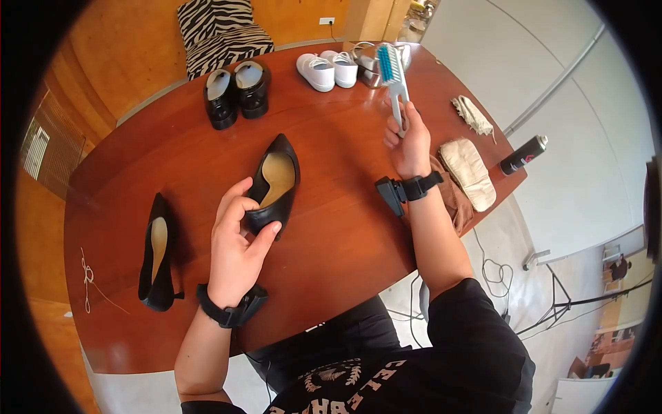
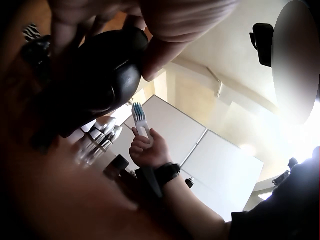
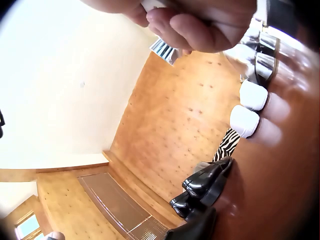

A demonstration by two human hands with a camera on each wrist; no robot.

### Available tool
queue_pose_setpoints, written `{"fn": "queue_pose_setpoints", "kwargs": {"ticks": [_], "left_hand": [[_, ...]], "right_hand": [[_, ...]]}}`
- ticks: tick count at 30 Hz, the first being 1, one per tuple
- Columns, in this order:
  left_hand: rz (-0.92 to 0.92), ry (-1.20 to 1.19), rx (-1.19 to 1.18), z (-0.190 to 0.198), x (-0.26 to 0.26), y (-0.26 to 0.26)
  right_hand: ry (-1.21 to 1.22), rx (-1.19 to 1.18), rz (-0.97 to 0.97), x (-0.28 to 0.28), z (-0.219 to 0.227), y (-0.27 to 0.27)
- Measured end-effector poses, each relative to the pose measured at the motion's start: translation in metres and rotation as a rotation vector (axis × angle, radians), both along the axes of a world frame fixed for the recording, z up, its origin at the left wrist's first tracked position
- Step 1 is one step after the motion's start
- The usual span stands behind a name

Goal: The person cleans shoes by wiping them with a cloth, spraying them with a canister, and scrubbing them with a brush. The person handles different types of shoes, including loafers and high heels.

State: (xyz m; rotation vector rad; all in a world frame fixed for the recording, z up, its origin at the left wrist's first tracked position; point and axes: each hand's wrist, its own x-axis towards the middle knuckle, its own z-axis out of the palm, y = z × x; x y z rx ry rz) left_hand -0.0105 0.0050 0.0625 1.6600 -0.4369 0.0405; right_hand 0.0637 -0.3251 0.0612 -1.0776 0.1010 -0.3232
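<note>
My left hand [image 1: 236,252] grips a black pointed pump [image 1: 278,172] around its back end, thumb on one side and fingers reaching over the rim. Its beige insole faces up and its toe points away from me. The left wrist view shows the pump's dark heel end [image 2: 112,75] between thumb and fingers. Raised at the right, my right hand [image 1: 412,143] holds a brush [image 1: 394,79] by its pale handle, its blue bristles up and apart from the pump. A matching black pump [image 1: 159,241] stands on the table left of my left hand.
Black shiny shoes [image 1: 236,91], white sneakers [image 1: 324,72] and silver shoes [image 1: 369,73] line the table's far side. A cream pad [image 1: 469,174], brown cloth [image 1: 447,200], white rag [image 1: 473,116] and spray can [image 1: 523,156] lie at the right. White string [image 1: 88,276] lies far left.
</note>
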Motion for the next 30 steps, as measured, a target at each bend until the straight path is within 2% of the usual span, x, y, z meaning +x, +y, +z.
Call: {"fn": "queue_pose_setpoints", "kwargs": {"ticks": [6,9,11,16,20,30], "left_hand": [[0.037,-0.023,0.163,0.007,0.007,-0.039],[0.102,-0.267,0.374,0.001,0.015,-0.050],[0.151,-0.325,0.409,0.004,0.015,-0.065],[0.139,-0.394,0.477,0.007,0.019,-0.095],[0.158,-0.345,0.606,0.013,0.017,-0.115],[0.188,-0.334,0.713,0.015,0.023,-0.152]], "right_hand": [[-0.020,0.049,-0.035,0.001,-0.001,0.002],[-0.034,0.019,-0.031,0.007,-0.007,-0.001],[-0.053,0.039,-0.056,0.008,-0.007,-0.002],[-0.089,0.044,-0.094,0.008,-0.005,-0.009],[-0.101,0.086,-0.114,0.007,-0.005,-0.010],[-0.084,0.050,-0.104,0.010,-0.011,-0.003]]}}
